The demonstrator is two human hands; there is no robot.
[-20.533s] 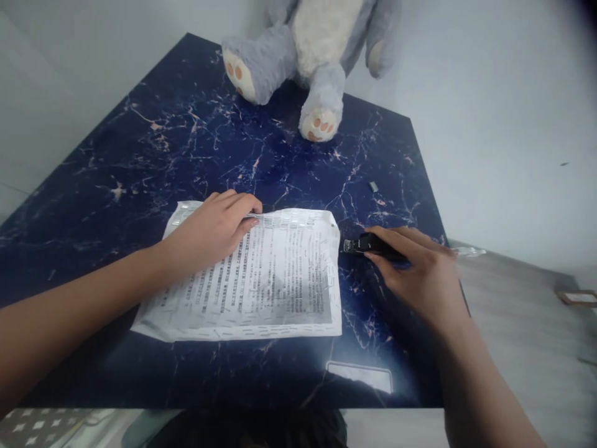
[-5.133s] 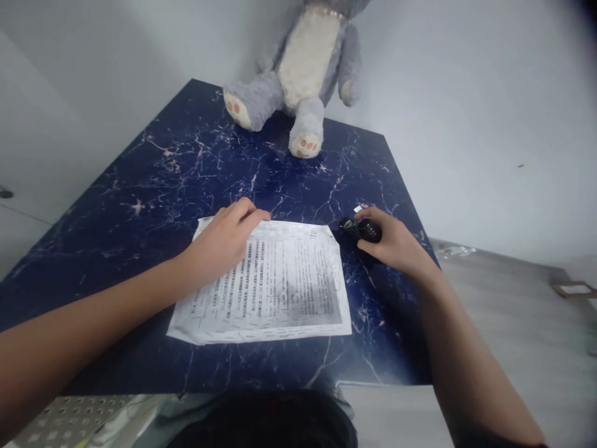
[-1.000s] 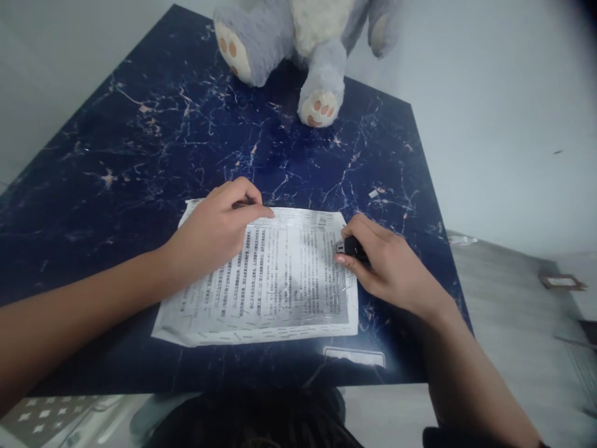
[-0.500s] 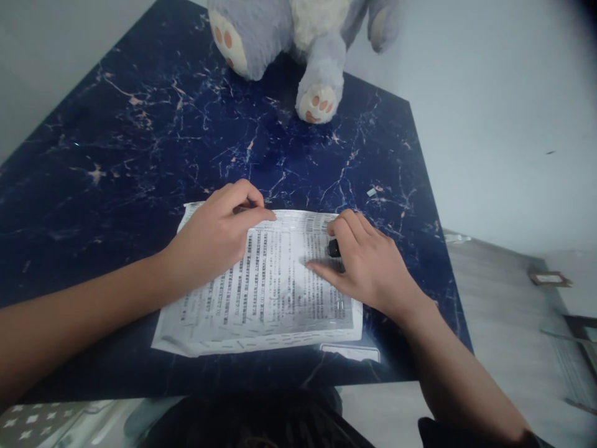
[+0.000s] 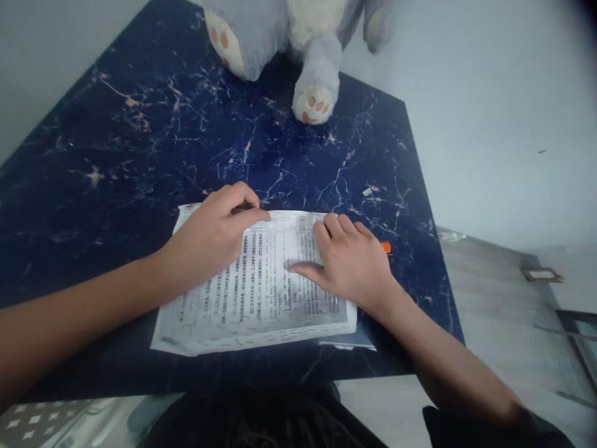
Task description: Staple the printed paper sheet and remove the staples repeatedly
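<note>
A stack of printed paper sheets (image 5: 261, 298) lies on the dark blue marbled table (image 5: 140, 143), near its front edge. My left hand (image 5: 212, 236) rests on the stack's upper left part, fingers bent, pinching the top edge. My right hand (image 5: 349, 264) lies closed over the stack's upper right part, thumb stretched left across the print. It covers a small black stapler, of which only an orange end (image 5: 385, 247) shows at the right of the hand.
A grey and cream plush toy (image 5: 308, 37) sits at the table's far edge, feet toward me. A small strip of staples (image 5: 367, 192) lies on the table beyond my right hand. Grey floor (image 5: 504, 311) shows past the table's right edge.
My right hand has slid left with the stapler, from the sheets' right edge onto their upper right part. The black stapler is now hidden under it. My left hand has stayed put.
</note>
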